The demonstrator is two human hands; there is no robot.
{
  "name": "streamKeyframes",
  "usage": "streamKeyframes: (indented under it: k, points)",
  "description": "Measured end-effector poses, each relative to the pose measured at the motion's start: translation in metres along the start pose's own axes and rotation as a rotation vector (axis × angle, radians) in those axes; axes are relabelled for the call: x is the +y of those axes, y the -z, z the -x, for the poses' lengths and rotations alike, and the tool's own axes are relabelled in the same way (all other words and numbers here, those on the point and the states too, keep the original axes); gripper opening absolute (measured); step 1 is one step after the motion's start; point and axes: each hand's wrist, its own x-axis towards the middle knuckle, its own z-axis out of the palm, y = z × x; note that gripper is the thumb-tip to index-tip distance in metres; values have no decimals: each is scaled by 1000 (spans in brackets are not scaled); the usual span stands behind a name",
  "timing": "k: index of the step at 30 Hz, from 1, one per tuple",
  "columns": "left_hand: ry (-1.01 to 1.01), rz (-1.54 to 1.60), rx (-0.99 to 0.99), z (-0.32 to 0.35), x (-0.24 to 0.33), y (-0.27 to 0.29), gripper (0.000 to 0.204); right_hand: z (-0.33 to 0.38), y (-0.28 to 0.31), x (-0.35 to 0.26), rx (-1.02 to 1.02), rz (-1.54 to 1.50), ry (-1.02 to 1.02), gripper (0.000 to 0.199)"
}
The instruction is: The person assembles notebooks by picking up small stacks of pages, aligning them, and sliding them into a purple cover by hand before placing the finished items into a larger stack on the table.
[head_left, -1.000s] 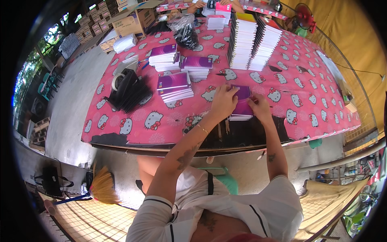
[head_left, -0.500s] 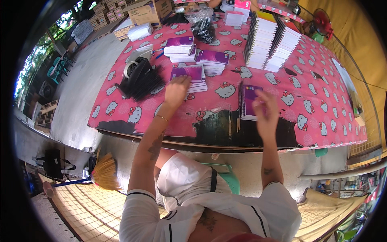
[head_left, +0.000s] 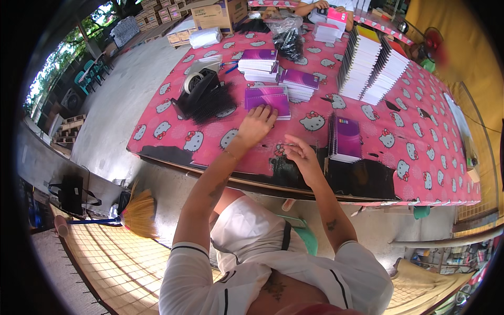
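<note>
My left hand (head_left: 258, 124) is on the near edge of a purple notebook (head_left: 270, 103), fingers bent over its cover. This notebook lies partly off the small purple stack (head_left: 266, 90) under it, shifted toward me. My right hand (head_left: 300, 153) hovers over the table's near edge, fingers loosely curled and partly apart; I make out nothing in them. To its right lies a pile of spiral-bound purple notebooks (head_left: 347, 137), black coils facing left. Two more purple piles, one at the back (head_left: 258, 59) and one to the right (head_left: 299, 82), stand beyond my left hand.
Left of my left hand are a tape dispenser (head_left: 195, 84) and black binding coils (head_left: 212, 105). Tall stacks of coil-bound notebooks (head_left: 362, 63) stand at the back right. A plastic bag of black coils (head_left: 287, 39) lies farther back, near another person's hands (head_left: 321, 5).
My left hand has drawn the top purple notebook toward me, partly off its stack. My right hand has moved left, away from the spiral-bound pile. The whole view has shifted slightly.
</note>
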Motion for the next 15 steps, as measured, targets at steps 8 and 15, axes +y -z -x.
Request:
streamKeyframes:
  k: [8,15]
  points:
    - [916,1060,379,1,81,65,17,-1,-18,-7,257,-745,-30,43]
    - [792,879,198,59,49,87,69,18,7,-25,55,712,378,35]
